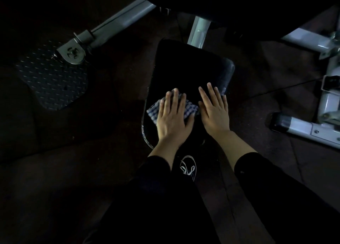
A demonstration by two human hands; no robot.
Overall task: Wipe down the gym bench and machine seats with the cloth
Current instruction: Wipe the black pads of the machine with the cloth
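the left hand (173, 115) lies flat on the checked cloth (191, 109), fingers straight and a little spread, pressing it down onto the near part of the black seat pad (191, 66). it is not pinching or bunching the fabric; the palm and fingers simply cover most of it, with blue-and-white corners showing out to the left and right of the hand. the right hand (214, 111) rests just beside it on the bare pad, also flat with straight fingers, holding nothing and seemingly bracing.

the cloth looks thin, soft and light, so it will likely crumple or slide out from under a loose hand. a broad flat press through the palm suits it better than a fingertip pinch, and the pad's smooth vinyl-like skin should let it glide easily. the pad itself seems firm and fixed on its pale metal post (199, 31), so it should take a steady push.

the scene is very dark, so i cannot tell whether the far half of the pad is wiped or damp. off to the left lies a tread-plate footrest (53, 79) on a grey arm, well apart from the seat, and a shoe (188, 167) shows below the wrists.
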